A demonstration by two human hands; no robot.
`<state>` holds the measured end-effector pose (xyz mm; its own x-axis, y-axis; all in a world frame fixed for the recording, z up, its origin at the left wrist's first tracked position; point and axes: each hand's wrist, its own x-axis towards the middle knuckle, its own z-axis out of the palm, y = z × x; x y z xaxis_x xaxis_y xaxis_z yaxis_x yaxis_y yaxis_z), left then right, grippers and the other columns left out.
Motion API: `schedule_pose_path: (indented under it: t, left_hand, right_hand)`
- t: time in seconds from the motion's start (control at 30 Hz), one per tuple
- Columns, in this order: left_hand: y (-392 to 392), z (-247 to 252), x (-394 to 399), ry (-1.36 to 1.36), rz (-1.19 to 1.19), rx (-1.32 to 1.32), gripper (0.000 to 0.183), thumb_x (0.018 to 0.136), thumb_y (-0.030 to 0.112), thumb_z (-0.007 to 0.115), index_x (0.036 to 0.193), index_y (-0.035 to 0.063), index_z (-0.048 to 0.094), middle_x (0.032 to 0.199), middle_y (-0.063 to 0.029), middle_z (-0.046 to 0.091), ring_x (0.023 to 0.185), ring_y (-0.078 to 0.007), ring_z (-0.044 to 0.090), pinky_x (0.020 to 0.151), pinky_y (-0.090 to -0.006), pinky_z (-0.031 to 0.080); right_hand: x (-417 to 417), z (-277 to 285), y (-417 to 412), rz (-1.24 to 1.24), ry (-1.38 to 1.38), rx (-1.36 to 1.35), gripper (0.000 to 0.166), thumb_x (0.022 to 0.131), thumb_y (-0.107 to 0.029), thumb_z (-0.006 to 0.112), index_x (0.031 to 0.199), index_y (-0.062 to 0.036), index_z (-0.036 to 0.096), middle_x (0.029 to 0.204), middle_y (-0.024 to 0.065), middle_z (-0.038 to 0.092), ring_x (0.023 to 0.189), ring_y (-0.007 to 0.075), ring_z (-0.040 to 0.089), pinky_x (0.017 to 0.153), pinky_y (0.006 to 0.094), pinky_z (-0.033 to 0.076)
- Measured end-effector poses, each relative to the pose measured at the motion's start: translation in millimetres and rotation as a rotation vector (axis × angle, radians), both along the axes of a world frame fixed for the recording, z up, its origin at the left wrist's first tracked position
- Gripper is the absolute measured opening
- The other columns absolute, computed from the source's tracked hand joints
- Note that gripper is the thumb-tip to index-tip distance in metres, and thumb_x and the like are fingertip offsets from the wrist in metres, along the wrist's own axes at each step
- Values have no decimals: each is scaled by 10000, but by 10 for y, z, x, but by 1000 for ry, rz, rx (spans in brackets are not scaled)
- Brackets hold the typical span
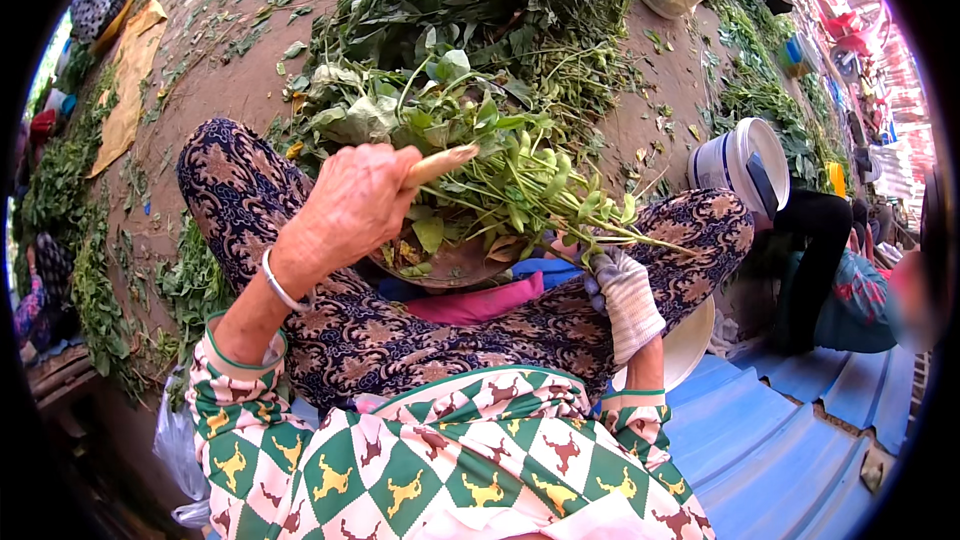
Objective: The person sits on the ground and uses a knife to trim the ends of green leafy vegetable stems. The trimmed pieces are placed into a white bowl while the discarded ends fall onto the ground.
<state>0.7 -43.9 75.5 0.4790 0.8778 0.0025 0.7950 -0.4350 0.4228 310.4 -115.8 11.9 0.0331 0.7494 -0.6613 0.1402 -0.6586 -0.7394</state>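
Note:
My bare left hand point(352, 202), with a silver bangle at the wrist, is closed around a pale wooden stick or handle point(442, 163) that sticks out to the right. My right hand point(621, 292), in a knitted glove with grey fingers, grips the stems of a leafy bean plant point(540, 180). Plump green pods hang among its leaves, and it looks like soybean. Beneath the plant, between my legs, a round brown basin point(442, 277) holds some leaves and plant scraps. A pink cloth or cushion point(480, 305) lies on the near side of the basin.
A large heap of cut plants point(480, 7) lies ahead. White buckets point(739, 165) stand to the right, one more point(679, 345) beside my right arm. Another person point(840, 300) sits at right. Blue corrugated sheeting point(757, 427) lies at lower right, and brown cardboard point(131, 90) at left.

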Motion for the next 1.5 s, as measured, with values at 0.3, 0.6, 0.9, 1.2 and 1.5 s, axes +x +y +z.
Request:
schedule_pose_path:
  t: [0.3,0.6,0.9,1.2,1.5]
  left_hand:
    - [-23,196,53,-595,-27,-318,115,794,82,656,870,10,610,755,-55,591,679,-124,571,603,-287,475]
    - [805,88,694,-525,-132,-420,204,778,164,668,856,-19,624,734,-80,635,708,-123,591,662,-294,469]
    - [657,8,610,-596,-72,-514,234,781,184,663,858,-36,637,727,-56,634,676,-105,581,611,-285,472]
    - [400,-63,547,-630,-122,-219,202,753,146,658,753,-37,573,638,-155,581,619,-281,613,587,-362,463]
    - [172,-247,528,-824,1,-253,190,761,116,672,762,-52,582,600,-136,547,527,-179,551,503,-310,421]
  right_hand:
    - [-12,26,-8,-78,-82,-16,204,926,-210,461,965,-105,632,569,-30,472,445,53,379,388,203,303]
    - [-55,91,-45,-44,-179,6,202,925,-215,470,985,-114,634,582,-23,496,451,66,418,395,221,337]
    - [-23,33,-37,16,-218,73,177,926,-199,460,941,-104,609,590,-13,514,452,81,436,409,227,354]
    - [-35,16,-64,-36,-160,64,183,907,-158,469,984,-80,615,649,-7,558,507,73,473,439,216,379]
    - [-399,652,-23,491,246,83,261,905,-288,509,989,-108,677,585,-49,478,492,45,407,425,195,304]
